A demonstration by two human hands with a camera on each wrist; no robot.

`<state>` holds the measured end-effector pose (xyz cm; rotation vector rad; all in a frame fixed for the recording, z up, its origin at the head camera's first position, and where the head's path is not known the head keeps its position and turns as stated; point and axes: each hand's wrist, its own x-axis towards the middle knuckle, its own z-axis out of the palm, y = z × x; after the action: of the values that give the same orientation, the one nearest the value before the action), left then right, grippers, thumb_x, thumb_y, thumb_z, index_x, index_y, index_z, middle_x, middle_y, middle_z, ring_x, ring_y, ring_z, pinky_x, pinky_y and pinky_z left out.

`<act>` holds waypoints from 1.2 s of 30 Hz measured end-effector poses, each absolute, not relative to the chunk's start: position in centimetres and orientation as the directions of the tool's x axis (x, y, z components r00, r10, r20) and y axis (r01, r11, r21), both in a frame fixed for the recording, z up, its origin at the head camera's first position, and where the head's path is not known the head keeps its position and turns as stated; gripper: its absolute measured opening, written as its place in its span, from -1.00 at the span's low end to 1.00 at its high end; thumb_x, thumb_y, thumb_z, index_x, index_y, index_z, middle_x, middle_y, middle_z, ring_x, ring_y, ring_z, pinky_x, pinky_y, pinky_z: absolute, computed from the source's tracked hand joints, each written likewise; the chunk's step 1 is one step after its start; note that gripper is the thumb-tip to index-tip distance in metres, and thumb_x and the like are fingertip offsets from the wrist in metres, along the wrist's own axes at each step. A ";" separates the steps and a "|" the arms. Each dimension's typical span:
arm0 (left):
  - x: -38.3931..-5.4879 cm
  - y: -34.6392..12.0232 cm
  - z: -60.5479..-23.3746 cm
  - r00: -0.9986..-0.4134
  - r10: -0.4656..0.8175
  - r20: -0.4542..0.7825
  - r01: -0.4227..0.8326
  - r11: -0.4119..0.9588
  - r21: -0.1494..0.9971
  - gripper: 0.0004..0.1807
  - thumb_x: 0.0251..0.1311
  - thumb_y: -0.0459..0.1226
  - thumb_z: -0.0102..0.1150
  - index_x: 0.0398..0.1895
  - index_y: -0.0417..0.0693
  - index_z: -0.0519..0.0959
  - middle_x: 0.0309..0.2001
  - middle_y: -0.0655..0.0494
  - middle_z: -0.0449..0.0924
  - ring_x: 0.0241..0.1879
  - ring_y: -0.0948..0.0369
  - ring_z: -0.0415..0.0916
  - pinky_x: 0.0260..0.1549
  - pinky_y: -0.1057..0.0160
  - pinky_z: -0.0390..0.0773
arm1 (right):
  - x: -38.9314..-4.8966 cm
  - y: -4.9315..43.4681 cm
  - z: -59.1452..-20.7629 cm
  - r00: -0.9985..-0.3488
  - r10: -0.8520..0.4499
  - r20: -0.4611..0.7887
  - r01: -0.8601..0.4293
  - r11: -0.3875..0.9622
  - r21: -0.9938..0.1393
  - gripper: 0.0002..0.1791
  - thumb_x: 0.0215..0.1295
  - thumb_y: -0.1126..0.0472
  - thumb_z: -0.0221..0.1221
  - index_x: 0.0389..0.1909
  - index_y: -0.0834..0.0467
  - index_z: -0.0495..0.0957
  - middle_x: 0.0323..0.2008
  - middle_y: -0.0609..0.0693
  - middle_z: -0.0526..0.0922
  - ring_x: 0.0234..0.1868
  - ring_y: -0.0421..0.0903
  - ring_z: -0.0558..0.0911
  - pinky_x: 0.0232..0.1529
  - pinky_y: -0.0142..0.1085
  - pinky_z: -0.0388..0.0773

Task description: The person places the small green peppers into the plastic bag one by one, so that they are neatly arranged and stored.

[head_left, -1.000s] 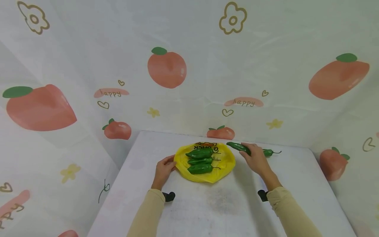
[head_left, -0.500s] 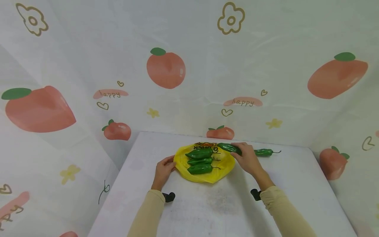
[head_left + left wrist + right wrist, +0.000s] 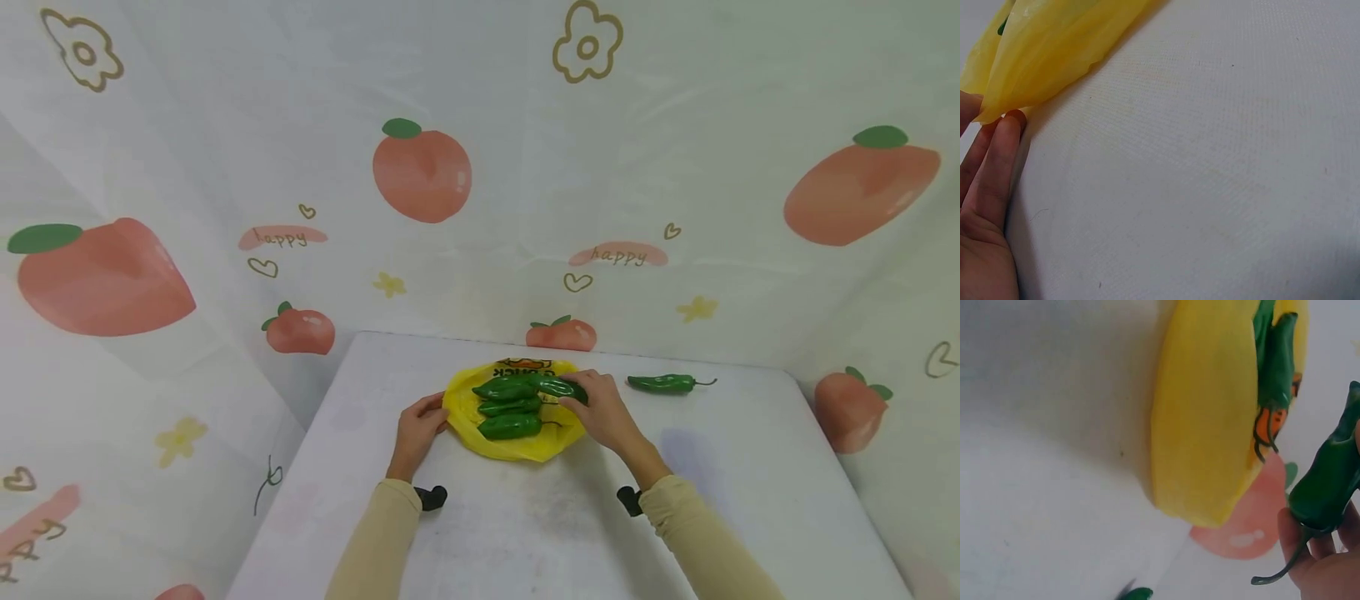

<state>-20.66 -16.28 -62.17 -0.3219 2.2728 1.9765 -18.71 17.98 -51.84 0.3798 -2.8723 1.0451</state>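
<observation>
In the head view, a yellow plastic bag (image 3: 498,448) lies spread with its mouth up and several green chili peppers (image 3: 510,427) inside. My left hand (image 3: 415,435) pinches the bag's left edge between thumb and fingers; the left wrist view shows the thin yellow film (image 3: 1054,62) caught there. My right hand (image 3: 609,414) grips another green chili pepper (image 3: 553,385) over the right part of the bag, overlapping the top pepper in this view. From the right wrist, the stem of this held pepper (image 3: 1325,481) hangs free below the fingers.
One more loose green pepper (image 3: 663,383) lies on the white table (image 3: 525,533), right of the bag near the back edge. A fruit-patterned white backdrop (image 3: 480,267) stands behind the table and along both sides.
My right hand has carried its pepper leftward, from beside the bag to over it, leaving the loose pepper on the right fully visible. My left hand keeps its place at the bag's edge.
</observation>
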 end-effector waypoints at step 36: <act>-20.8 -16.2 -62.1 -0.969 -0.087 -0.231 -0.241 0.129 0.962 -0.60 0.33 -0.20 0.29 0.24 0.14 0.62 0.21 0.05 0.63 0.05 0.18 0.65 -0.01 0.32 0.73 | -18.8 12.6 -53.8 -0.937 -0.340 0.077 -0.313 0.724 -0.614 -0.58 0.29 0.17 0.36 0.17 0.05 0.61 0.19 0.03 0.60 0.22 0.10 0.46 0.34 0.02 0.47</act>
<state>-20.79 -16.15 -62.15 -0.3316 2.2683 1.9702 -18.76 12.59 -53.83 0.5592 -2.9553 1.0410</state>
